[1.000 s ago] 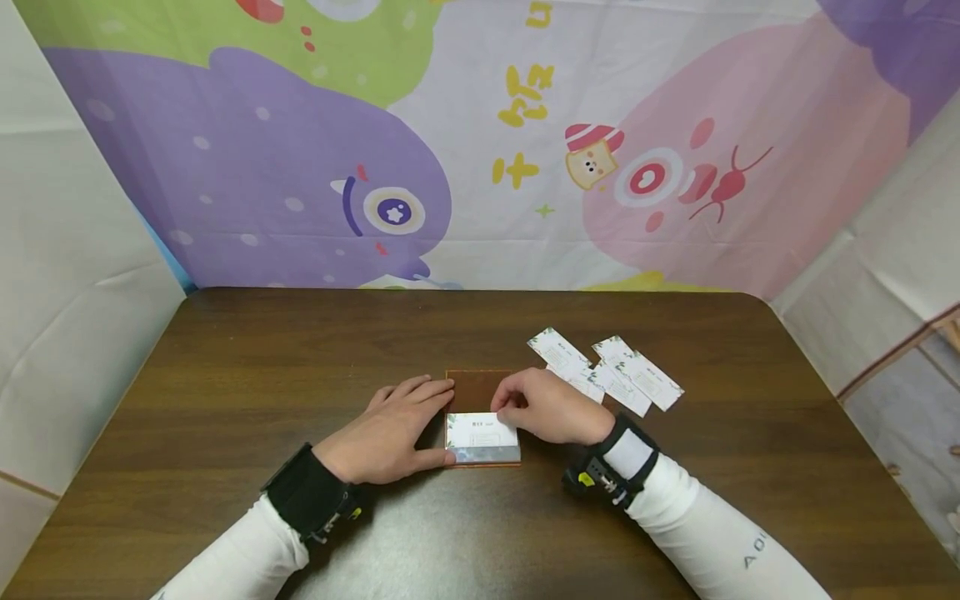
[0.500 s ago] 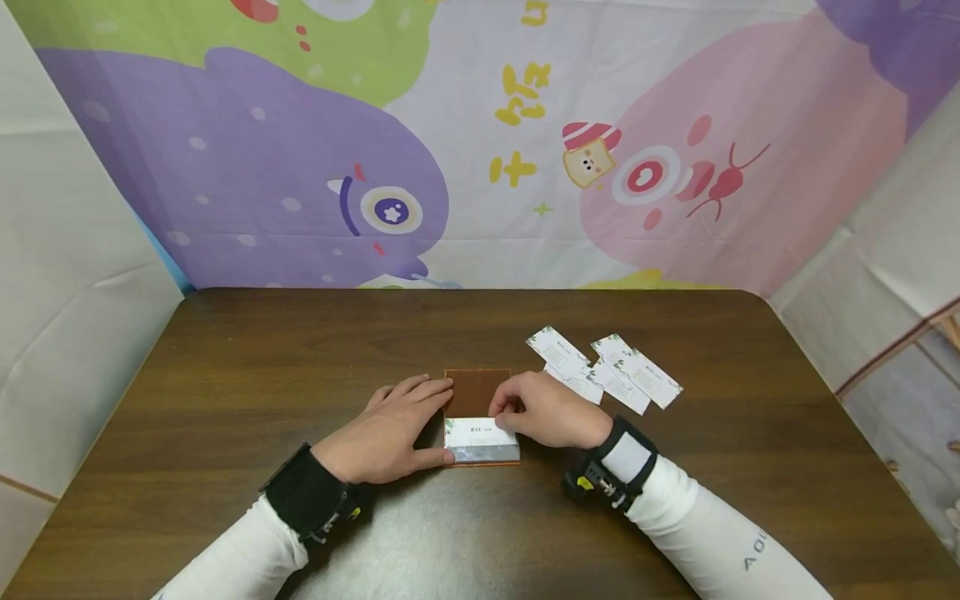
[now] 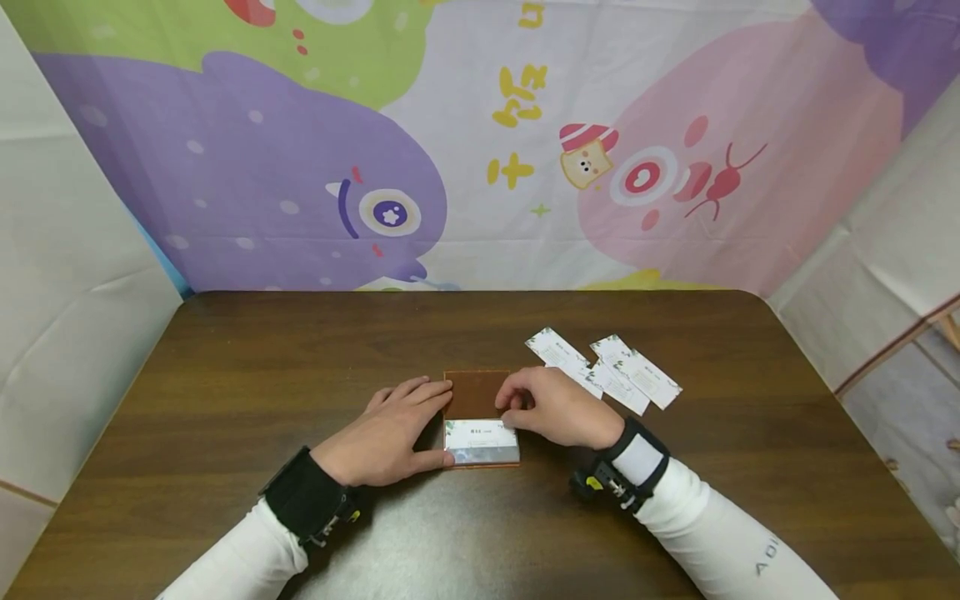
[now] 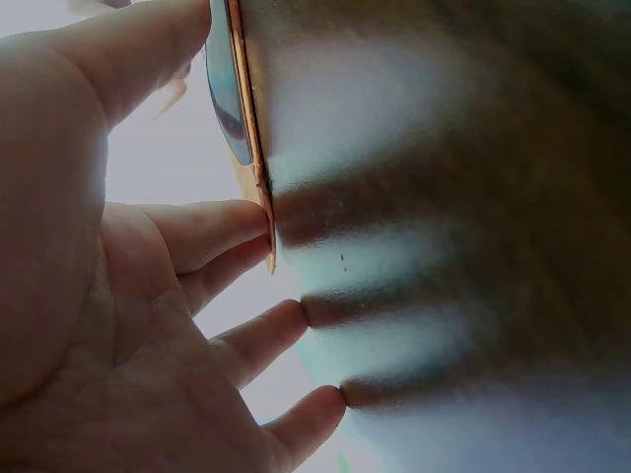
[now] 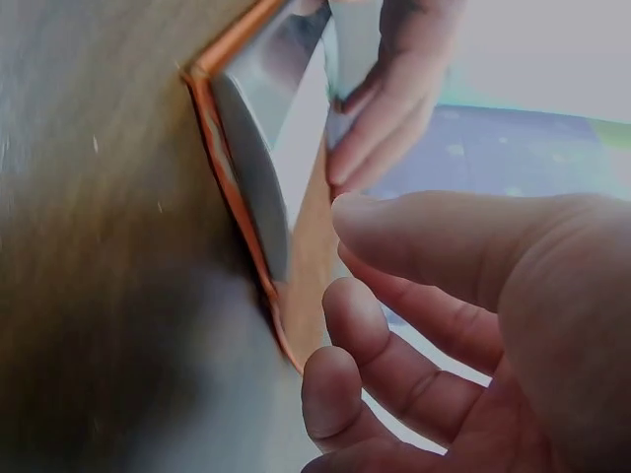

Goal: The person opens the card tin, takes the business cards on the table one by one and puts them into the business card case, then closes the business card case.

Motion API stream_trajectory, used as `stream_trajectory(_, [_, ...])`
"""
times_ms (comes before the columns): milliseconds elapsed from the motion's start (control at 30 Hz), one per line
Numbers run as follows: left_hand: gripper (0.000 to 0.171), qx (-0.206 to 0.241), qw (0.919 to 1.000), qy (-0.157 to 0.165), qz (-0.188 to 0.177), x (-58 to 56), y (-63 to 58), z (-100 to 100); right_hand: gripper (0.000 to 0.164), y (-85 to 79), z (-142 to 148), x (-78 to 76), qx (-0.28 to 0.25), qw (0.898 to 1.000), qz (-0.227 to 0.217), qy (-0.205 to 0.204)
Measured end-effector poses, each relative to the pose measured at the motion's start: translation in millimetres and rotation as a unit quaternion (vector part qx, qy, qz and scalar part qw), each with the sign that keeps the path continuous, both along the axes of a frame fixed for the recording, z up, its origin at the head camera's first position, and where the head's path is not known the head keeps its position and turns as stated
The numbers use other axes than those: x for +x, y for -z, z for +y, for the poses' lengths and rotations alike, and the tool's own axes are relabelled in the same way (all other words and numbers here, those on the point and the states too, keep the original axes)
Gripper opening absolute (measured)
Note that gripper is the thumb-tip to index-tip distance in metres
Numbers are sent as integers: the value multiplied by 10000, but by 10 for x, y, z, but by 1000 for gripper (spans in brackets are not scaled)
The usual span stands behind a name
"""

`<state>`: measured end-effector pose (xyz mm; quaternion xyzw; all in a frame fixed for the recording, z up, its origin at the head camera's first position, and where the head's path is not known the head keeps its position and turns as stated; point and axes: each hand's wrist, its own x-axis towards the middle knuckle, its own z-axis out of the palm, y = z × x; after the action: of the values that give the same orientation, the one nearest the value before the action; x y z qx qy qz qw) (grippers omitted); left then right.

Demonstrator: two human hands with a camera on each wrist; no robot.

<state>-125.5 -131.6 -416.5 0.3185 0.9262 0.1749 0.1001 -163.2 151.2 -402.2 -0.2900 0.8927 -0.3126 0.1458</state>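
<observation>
Left hand (image 3: 384, 437), splayed, touches the brown holder (image 3: 474, 396); right hand (image 3: 557, 408) (empty) curls loosely.

A curtained-off booth, with a cartoon backdrop (image 3: 480, 233) and pale side sheets (image 3: 67, 208) around a wooden table (image 3: 225, 375)

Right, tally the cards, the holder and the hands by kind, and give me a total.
Loose white cards: 5 visible, overlapping
Brown holder: 1
Tucked-in card: 1 showing
Hands: 2, left hand and right hand
Total: 9
</observation>
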Motion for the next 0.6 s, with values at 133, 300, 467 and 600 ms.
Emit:
stream_trajectory(133, [86, -6, 10000, 10, 2, 4, 3, -1, 11, -47, 79, -6, 11, 9998, 80, 166])
stream_trajectory(300, [86, 12, 10000, 18, -21, 8, 5, -4, 11, -107, 203, -24, -48, 9992, 248, 326])
stream_trajectory(467, [86, 44, 10000, 31, -8, 9, 8, -8, 13, -158, 358, -51, -104, 9975, 388, 582])
stream_trajectory(600, [86, 64, 10000, 32, -9, 9, 9, -10, 16, -171, 488, -76, -39, 9956, 488, 801])
